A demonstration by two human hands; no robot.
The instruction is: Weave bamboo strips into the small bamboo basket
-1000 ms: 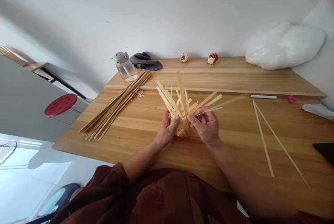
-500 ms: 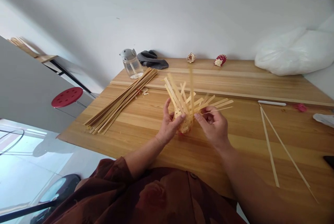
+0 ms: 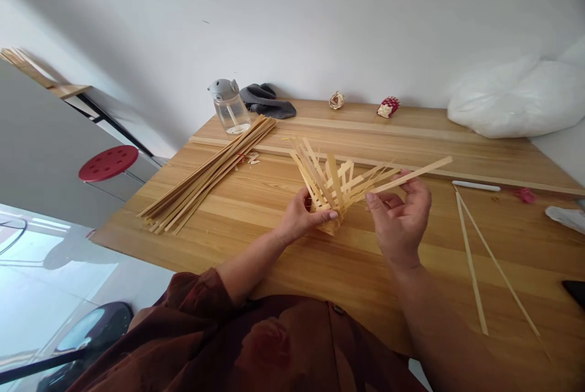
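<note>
A small half-woven basket of pale bamboo strips (image 3: 333, 188) stands on the wooden table (image 3: 274, 245), its loose ends fanning up and to the right. My left hand (image 3: 304, 216) is closed around the woven base, thumb across its front. To the right of the basket, my right hand (image 3: 402, 212) has its fingers curled around a long strip (image 3: 411, 175) that slants up to the right.
A bundle of long bamboo strips (image 3: 208, 174) lies at the left. Two thin strips (image 3: 479, 258) lie at the right. At the back stand a lidded glass jar (image 3: 228, 108), a grey cloth (image 3: 265, 100), two small woven pieces (image 3: 361, 103) and a white bag (image 3: 516, 99). A red stool (image 3: 108, 163) stands beside the table.
The basket has tipped so its strips lean rightward. My right hand has moved right and up along one long strip, pulling it outward. My left hand has shifted its hold on the base.
</note>
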